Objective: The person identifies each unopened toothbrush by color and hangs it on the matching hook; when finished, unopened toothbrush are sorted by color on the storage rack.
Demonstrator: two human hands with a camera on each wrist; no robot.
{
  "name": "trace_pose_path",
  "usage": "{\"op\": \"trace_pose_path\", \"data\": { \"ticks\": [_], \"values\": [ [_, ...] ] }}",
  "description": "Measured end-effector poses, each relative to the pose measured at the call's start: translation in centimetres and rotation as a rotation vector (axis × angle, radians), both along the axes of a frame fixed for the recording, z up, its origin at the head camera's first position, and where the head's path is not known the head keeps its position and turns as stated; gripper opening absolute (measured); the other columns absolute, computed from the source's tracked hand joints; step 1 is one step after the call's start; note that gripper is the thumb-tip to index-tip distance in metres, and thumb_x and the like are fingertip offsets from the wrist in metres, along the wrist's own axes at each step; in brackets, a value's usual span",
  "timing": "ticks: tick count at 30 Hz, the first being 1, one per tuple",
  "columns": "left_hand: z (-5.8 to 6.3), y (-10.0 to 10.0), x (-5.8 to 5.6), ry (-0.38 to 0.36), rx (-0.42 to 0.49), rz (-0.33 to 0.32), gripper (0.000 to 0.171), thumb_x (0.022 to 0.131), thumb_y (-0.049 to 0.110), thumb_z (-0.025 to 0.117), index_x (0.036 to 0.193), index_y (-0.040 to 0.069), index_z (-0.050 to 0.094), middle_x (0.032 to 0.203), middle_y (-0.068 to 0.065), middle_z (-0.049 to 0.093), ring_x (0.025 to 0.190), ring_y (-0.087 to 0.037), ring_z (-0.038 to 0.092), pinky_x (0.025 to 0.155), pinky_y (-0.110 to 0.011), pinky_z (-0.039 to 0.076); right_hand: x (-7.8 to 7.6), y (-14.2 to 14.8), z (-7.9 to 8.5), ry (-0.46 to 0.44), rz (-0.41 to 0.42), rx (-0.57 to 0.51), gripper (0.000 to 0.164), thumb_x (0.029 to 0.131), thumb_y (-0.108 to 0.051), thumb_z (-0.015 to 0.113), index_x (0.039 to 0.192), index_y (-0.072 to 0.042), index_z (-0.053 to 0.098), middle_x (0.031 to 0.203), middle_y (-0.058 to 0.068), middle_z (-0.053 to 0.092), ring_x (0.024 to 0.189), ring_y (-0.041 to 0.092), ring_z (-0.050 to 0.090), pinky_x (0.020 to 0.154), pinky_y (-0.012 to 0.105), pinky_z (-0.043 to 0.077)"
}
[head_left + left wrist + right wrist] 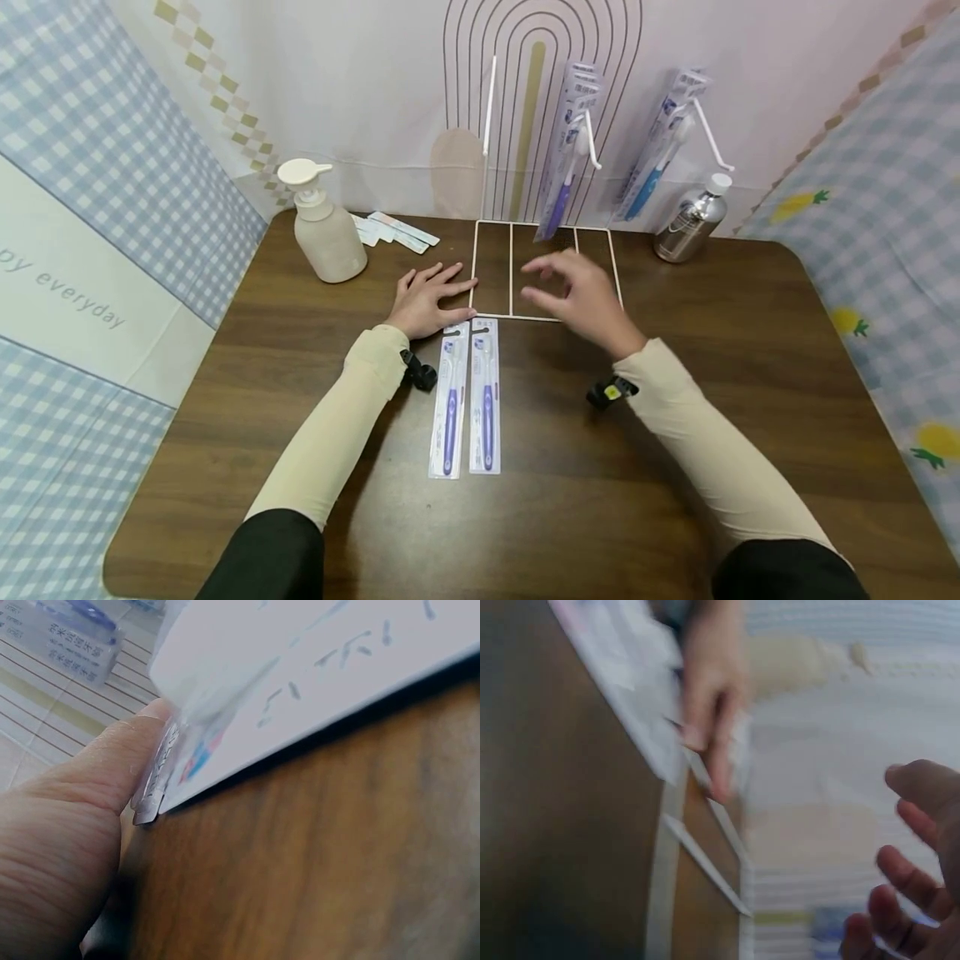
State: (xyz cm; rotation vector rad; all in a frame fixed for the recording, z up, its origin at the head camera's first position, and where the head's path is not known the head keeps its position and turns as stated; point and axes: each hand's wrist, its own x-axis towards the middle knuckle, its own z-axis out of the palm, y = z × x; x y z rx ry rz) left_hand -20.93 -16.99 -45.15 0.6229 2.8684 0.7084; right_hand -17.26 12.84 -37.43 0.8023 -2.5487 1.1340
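Note:
Two packaged purple toothbrushes, one on the left (450, 408) and one on the right (486, 400), lie side by side on the wooden table. My left hand (427, 304) rests on the table with fingers spread at the left side of a white wire rack (543, 319). Its thumb (139, 750) touches the top end of a package in the left wrist view. Above the rack's base hovers my right hand (581, 300), fingers loosely bent and apart, holding nothing. Behind it, packaged purple toothbrushes (558, 187) hang from the rack's middle hook.
Packaged blue toothbrushes (648, 187) hang on the right hook; the left hook (490, 104) is bare. A pump bottle (330, 237) and several small flat packets (401, 229) stand back left. At back right is a silver bottle (692, 223) with a white cap.

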Motion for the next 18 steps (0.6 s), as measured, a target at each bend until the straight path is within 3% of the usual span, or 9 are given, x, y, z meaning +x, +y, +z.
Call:
{"op": "trace_pose_path", "data": {
  "ticks": [4,9,18],
  "values": [
    [-0.1,-0.1,-0.1,0.003,-0.007,0.0,0.065,0.099,0.062,0.065,0.157,0.04,0.051,0.173,0.007,0.028,0.161,-0.025,0.016,0.125,-0.058,0.0,1.2,-1.5,-2.8,-0.152,0.072,0.104,0.042,0.091,-0.025,0.087,0.127,-0.007,0.075,0.105,0.012,0.07,0.095,0.024,0.063,0.084,0.046,0.052],
    [-0.1,-0.1,-0.1,0.002,-0.008,0.002,0.064,0.099,0.062,0.065,0.157,0.041,0.051,0.173,0.008,0.028,0.161,-0.024,0.016,0.125,-0.057,0.0,2.1,-2.7,-4.6,-0.312,0.119,0.238,0.053,0.094,-0.035,0.083,0.138,-0.009,0.068,0.105,0.009,0.065,0.091,0.023,0.059,0.08,0.042,0.05],
    [-0.1,-0.1,-0.2,0.005,-0.016,-0.003,0.064,0.099,0.061,0.065,0.158,0.039,0.051,0.173,0.006,0.028,0.161,-0.026,0.015,0.125,-0.058,0.0,2.7,-4.3,-6.1,-0.318,0.078,0.313,0.052,0.089,-0.043,0.086,0.132,-0.016,0.074,0.098,0.004,0.06,0.081,0.019,0.054,0.07,0.036,0.045]
  ]
}}
